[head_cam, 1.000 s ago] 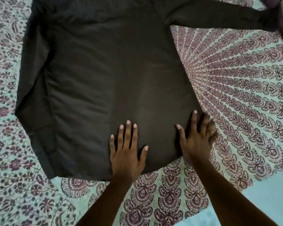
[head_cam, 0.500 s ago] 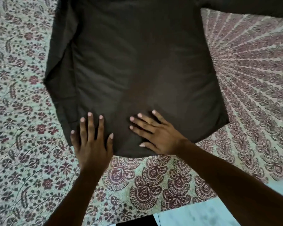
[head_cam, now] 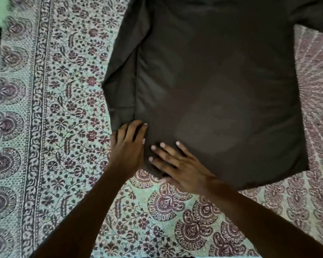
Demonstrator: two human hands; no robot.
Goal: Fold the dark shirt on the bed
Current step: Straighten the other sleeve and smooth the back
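1. The dark shirt [head_cam: 213, 94] is laid flat on the patterned bedspread [head_cam: 50, 112], filling the upper centre of the view; one sleeve is folded in along its left side.
2. The left hand [head_cam: 128, 146] is placed at the shirt's near-left corner, fingers curled loosely onto the hem; whether cloth is pinched cannot be told.
3. The right hand [head_cam: 181, 164] is pressed flat on the hem just beside it, fingers spread, nothing gripped.

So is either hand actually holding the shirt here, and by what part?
Neither grips it. The left hand and right hand lie flat on the dark shirt at its near-left hem corner.
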